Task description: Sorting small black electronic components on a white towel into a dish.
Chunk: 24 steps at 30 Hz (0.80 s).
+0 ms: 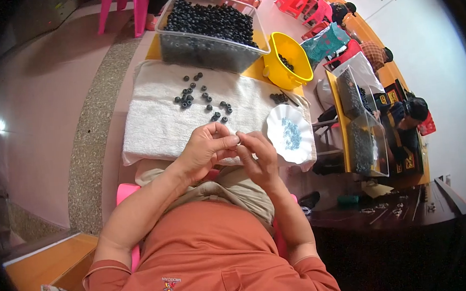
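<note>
The left grip (pixel 207 150) and the right grip (pixel 259 157) meet over the near edge of the desk (pixel 257 71), fingertips drawn together close to one another. Thumb and fingers are bent in a fine pinch on both sides — whether anything sits between them is too small to tell, so I cannot say if either is fully closed or holding something.

Just ahead of the left grip, loose black beads (pixel 189 98) lie scattered on a white cloth (pixel 153 118), the nearest of them close beyond its knuckles and the rest spreading forward and a little left. The cloth runs out to the left of both grips and under the scattered beads.

Just right of the right grip is a white scalloped dish (pixel 274 126), with small blue pieces (pixel 291 133) heaped in its middle. Beyond the dish, ahead and to the right of the grip, a small dark cluster (pixel 278 97) lies on the cloth — its details are hard to make out. Farther on in that direction stands a yellow basin (pixel 279 77) with some black beads inside. Straight ahead, past the scattered beads, a clear plastic bin (pixel 199 53) is filled with many more. Well to the right of the grips, a co-worker (pixel 404 122) sits near other clear bins (pixel 360 147).
</note>
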### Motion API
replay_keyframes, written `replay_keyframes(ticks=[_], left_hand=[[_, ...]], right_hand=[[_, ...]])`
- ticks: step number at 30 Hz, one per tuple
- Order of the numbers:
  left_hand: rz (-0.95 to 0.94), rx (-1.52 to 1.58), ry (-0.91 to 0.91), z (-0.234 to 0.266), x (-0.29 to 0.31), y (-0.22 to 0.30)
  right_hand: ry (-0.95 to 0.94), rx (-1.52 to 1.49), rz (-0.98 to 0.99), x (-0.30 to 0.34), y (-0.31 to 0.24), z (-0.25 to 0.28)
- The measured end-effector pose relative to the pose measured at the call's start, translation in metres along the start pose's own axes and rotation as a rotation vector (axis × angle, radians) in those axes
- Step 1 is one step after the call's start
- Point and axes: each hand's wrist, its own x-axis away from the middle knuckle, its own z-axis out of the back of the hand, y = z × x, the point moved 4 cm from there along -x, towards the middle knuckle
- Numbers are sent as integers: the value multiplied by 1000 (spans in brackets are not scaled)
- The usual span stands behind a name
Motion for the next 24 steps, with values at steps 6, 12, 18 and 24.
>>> replay_keyframes(ticks=[6, 12, 18, 24], left_hand=[[-33, -64, 15, -3, 1, 2], [-48, -128, 35, -5, 1, 4], [-69, -106, 36, -2, 1, 6], [-70, -106, 41, -3, 3, 8]], right_hand=[[-148, -357, -483, -31, 42, 11], [-199, 161, -202, -94, 80, -16], [-365, 513, -87, -118, 88, -62], [-528, 566, -362, -121, 104, -70]])
